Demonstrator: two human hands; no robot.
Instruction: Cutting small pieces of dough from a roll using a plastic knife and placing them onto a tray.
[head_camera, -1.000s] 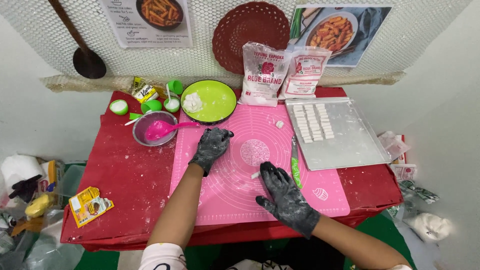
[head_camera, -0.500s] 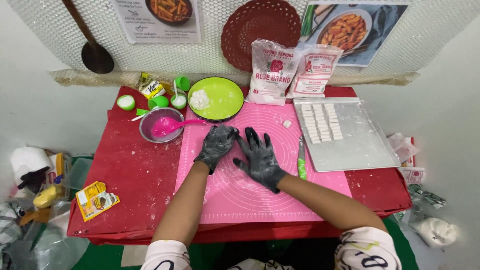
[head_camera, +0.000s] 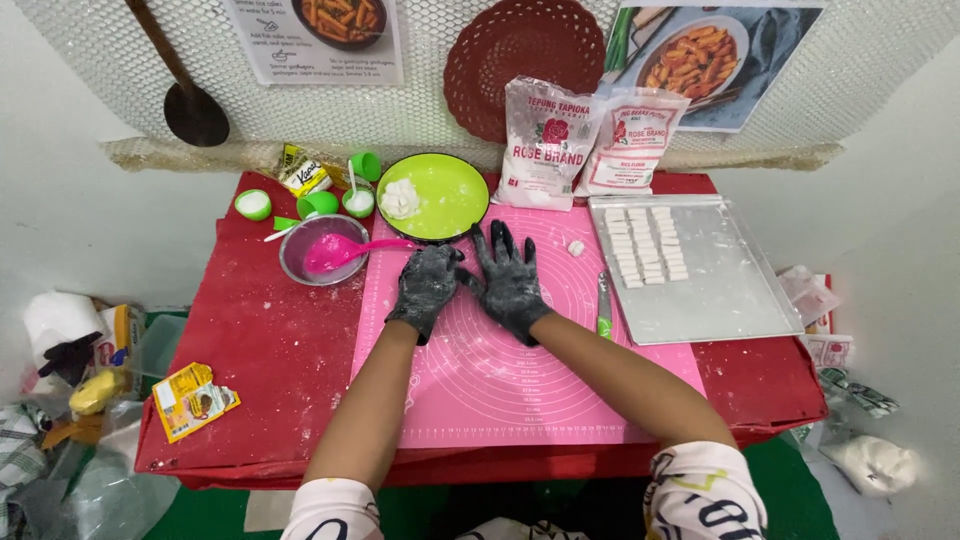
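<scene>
- Both hands in dark, flour-dusted gloves, left hand (head_camera: 425, 285) and right hand (head_camera: 510, 280), pressed flat side by side on the pink silicone mat (head_camera: 500, 380), thumbs touching.
- Just above the hands: green plate (head_camera: 445, 195) with a white dough lump (head_camera: 400, 198).
- Left of the mat: metal bowl (head_camera: 322, 250) with pink stuff and a pink spoon (head_camera: 350, 250).
- Right side: metal tray (head_camera: 720, 280) with rows of small white dough pieces (head_camera: 648, 245), knife (head_camera: 603, 305) lying between mat and tray.
- All on a red surface (head_camera: 260, 350), two flour bags (head_camera: 585, 145) at the back.

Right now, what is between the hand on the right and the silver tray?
In the head view, a green-handled knife lies on the pink mat between the right hand and the metal tray. A small white dough piece sits farther back.
</scene>
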